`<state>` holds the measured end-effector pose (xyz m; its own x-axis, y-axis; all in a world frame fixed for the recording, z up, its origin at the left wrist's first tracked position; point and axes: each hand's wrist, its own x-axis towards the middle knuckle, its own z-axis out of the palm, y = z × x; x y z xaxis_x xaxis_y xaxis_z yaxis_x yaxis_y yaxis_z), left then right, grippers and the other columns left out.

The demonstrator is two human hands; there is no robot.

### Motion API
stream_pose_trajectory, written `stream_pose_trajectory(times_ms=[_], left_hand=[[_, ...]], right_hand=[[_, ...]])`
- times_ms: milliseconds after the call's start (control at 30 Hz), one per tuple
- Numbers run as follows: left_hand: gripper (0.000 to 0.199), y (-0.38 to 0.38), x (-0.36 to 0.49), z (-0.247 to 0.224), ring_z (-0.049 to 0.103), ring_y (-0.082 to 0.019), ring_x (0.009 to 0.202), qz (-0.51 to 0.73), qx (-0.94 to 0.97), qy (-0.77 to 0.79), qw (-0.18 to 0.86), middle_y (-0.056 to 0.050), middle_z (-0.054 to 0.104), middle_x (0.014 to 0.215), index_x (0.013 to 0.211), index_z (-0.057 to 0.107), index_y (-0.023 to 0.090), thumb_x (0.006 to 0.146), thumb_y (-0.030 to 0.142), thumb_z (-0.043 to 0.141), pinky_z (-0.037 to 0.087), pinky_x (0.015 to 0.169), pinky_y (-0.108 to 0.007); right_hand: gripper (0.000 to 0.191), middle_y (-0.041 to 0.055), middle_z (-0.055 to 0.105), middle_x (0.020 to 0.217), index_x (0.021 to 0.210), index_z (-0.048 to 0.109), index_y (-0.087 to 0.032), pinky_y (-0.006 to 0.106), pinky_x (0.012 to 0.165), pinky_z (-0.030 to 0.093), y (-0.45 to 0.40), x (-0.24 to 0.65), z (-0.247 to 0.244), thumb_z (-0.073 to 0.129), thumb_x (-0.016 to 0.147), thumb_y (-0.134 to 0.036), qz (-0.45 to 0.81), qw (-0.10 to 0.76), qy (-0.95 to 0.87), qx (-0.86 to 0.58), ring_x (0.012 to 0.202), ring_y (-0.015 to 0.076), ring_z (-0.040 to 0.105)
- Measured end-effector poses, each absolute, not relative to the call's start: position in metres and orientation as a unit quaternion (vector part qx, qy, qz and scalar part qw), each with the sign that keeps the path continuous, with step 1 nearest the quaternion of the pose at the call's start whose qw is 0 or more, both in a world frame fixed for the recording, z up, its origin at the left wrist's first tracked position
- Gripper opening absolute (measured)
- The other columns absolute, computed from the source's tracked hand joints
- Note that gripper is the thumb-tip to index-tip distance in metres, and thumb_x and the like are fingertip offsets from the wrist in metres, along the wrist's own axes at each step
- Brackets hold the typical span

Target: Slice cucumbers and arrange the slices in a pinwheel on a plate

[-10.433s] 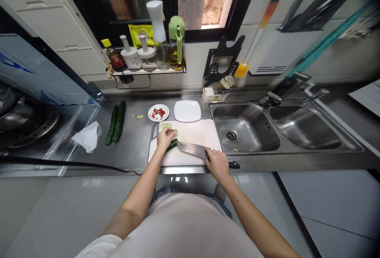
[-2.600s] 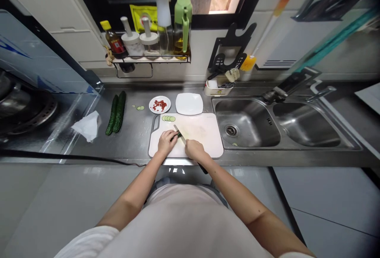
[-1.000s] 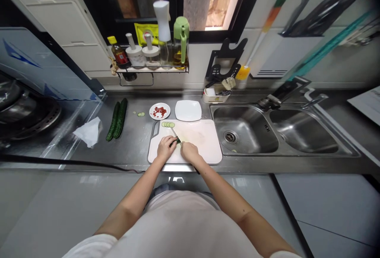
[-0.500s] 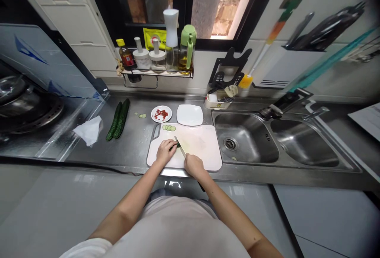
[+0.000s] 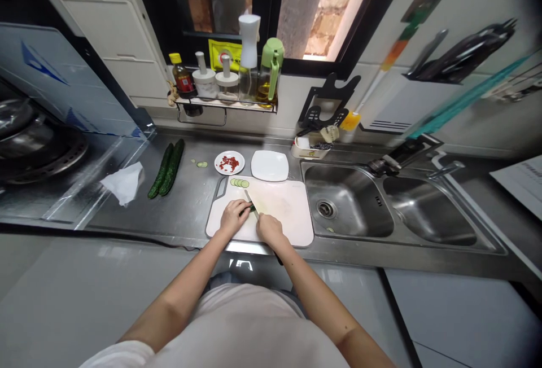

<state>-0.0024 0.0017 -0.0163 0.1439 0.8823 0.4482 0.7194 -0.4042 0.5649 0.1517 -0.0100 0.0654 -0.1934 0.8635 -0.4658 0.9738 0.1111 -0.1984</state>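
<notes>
My left hand [image 5: 234, 217] is closed over a piece of cucumber [image 5: 252, 207], of which only a short dark green end shows past the fingers. Gripped in my right hand [image 5: 269, 228] is a knife [image 5: 251, 200], its narrow blade slanting up and left against that end. Both hands rest over a white cutting board [image 5: 292, 218] with a grey handle. A short row of cucumber slices [image 5: 240, 183] lies at the board's upper left. Behind the board stand a round plate [image 5: 218, 168] with chopped red bits and a bare white square plate [image 5: 270, 166].
Two whole cucumbers [image 5: 166, 168] and a crumpled white tissue [image 5: 123, 182] lie on the steel counter to the left, near the stove [image 5: 40, 153]. A double sink [image 5: 351, 201] is on the right. Above, a wall rack [image 5: 228, 105] holds bottles and jars.
My right hand and the knife have shifted slightly left, closer to my left hand. The blade now lies nearer the cucumber's end. The whole view has also moved a little.
</notes>
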Motion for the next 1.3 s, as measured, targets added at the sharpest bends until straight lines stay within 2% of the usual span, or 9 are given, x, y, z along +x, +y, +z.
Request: stream_pose_trajectory(times_ms=[300,700,1033,1300], left_hand=[[0.019,0.0,-0.003,-0.013,0.058,-0.018,0.096,0.364,0.748,0.543,0.115,-0.005,0.067,0.102,0.102,0.068,0.023,0.09,0.025,0.054,0.047,0.087,-0.033],[0.019,-0.001,-0.003,-0.01,0.057,-0.018,0.095,0.351,0.745,0.552,0.131,-0.004,0.067,0.103,0.102,0.068,0.023,0.09,0.026,0.054,0.046,0.087,-0.032],[0.02,-0.001,-0.004,-0.011,0.058,-0.018,0.099,0.346,0.745,0.553,0.14,-0.005,0.067,0.103,0.104,0.068,0.023,0.09,0.027,0.054,0.046,0.088,-0.033],[0.023,-0.002,-0.005,-0.005,0.06,-0.019,0.099,0.336,0.748,0.553,0.146,-0.004,0.068,0.106,0.109,0.065,0.023,0.091,0.029,0.053,0.047,0.09,-0.034]], right_hand=[[0.034,0.0175,0.068,0.107,0.113,0.062,-0.013,0.031,0.078,0.045,-0.014,0.155,0.068,0.037,0.089,-0.014,-0.242,0.106,0.734,0.625,0.1,0.0242,0.065],[0.032,0.0166,0.069,0.106,0.111,0.061,-0.013,0.031,0.075,0.044,-0.042,0.175,0.074,0.038,0.09,-0.018,-0.239,0.146,0.729,0.625,0.1,0.0252,0.065],[0.033,0.0174,0.068,0.108,0.113,0.062,-0.013,0.032,0.076,0.044,-0.045,0.183,0.074,0.037,0.091,-0.018,-0.246,0.143,0.736,0.614,0.101,0.0247,0.064],[0.034,0.0149,0.069,0.104,0.111,0.063,-0.016,0.031,0.078,0.042,-0.049,0.207,0.079,0.035,0.093,-0.026,-0.236,0.127,0.732,0.626,0.099,0.0236,0.064]])
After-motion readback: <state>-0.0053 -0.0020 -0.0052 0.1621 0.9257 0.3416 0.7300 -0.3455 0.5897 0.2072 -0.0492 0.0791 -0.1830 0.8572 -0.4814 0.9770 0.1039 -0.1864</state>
